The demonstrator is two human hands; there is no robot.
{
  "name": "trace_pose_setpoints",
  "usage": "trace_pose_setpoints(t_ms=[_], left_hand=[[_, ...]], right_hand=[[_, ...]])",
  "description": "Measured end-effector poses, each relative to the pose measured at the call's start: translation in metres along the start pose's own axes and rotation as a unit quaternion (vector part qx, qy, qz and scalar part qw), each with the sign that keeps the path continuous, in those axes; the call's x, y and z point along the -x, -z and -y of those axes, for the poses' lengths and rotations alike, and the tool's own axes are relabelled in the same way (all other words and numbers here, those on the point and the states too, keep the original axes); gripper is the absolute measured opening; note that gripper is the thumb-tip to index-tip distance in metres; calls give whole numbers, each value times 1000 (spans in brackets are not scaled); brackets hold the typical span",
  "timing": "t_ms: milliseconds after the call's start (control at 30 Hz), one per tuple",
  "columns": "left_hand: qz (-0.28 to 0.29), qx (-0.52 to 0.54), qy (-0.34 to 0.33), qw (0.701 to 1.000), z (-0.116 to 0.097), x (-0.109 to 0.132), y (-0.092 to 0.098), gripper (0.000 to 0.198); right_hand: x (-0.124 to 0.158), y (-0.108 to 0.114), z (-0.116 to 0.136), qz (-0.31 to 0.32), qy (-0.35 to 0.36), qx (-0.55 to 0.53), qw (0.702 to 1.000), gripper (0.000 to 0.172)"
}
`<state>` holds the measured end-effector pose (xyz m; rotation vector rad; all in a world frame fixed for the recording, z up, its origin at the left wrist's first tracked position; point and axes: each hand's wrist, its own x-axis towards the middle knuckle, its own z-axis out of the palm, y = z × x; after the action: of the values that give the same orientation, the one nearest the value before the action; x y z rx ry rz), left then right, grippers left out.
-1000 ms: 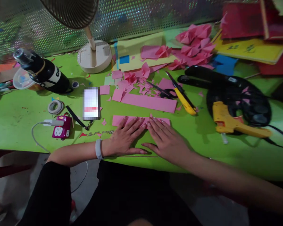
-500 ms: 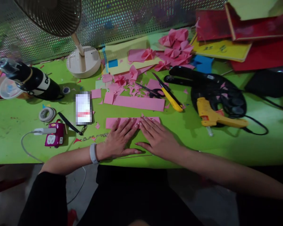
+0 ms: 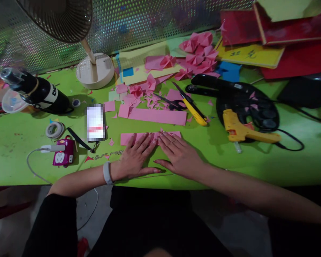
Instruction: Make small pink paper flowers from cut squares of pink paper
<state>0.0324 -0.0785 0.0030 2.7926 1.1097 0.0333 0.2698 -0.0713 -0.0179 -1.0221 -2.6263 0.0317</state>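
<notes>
A pink paper strip [image 3: 126,139] lies on the green table under both of my hands. My left hand [image 3: 137,157] presses flat on its left half, fingers stretched and thumb pointing right. My right hand [image 3: 176,153] lies flat on the right half, its fingertips close to those of the left. The fingers cover most of the strip's middle. Just beyond it is a longer pink paper strip [image 3: 157,116], with a small pink piece at its left end. A yellow utility knife [image 3: 194,109] and dark-handled scissors [image 3: 176,104] rest among pink paper scraps [image 3: 152,101].
Pink folded paper flowers [image 3: 199,50] are heaped at the back. On the right, a yellow glue gun [image 3: 240,130] lies against a black tray [image 3: 262,110]. To the left are a phone [image 3: 95,121], tape roll [image 3: 55,130], purple power adapter [image 3: 62,153], black bottle [image 3: 42,92] and fan [image 3: 95,73].
The whole view has shifted very slightly. Both hands stay flat on the pink strip, with no clear movement against it.
</notes>
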Motion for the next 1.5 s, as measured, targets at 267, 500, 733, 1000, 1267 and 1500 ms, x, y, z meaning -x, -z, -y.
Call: trace_pose_setpoints(t_ms=[267, 500, 733, 1000, 1267, 1500], left_hand=[[9, 16, 3, 1000, 1, -2, 3, 102], [39, 37, -7, 999, 15, 15, 15, 103], [40, 17, 57, 997, 33, 65, 23, 102], [47, 28, 78, 995, 30, 74, 29, 103], [60, 14, 89, 994, 26, 72, 29, 105], [49, 10, 81, 995, 28, 73, 28, 106]], right_hand=[[2, 0, -3, 29, 12, 25, 999, 86], [25, 7, -21, 87, -1, 47, 995, 97], [52, 10, -35, 106, -33, 35, 993, 94], [-6, 56, -35, 93, -125, -65, 986, 55], [-121, 31, 1, 392, -284, -411, 773, 32], [-123, 21, -10, 424, -301, -376, 767, 33]])
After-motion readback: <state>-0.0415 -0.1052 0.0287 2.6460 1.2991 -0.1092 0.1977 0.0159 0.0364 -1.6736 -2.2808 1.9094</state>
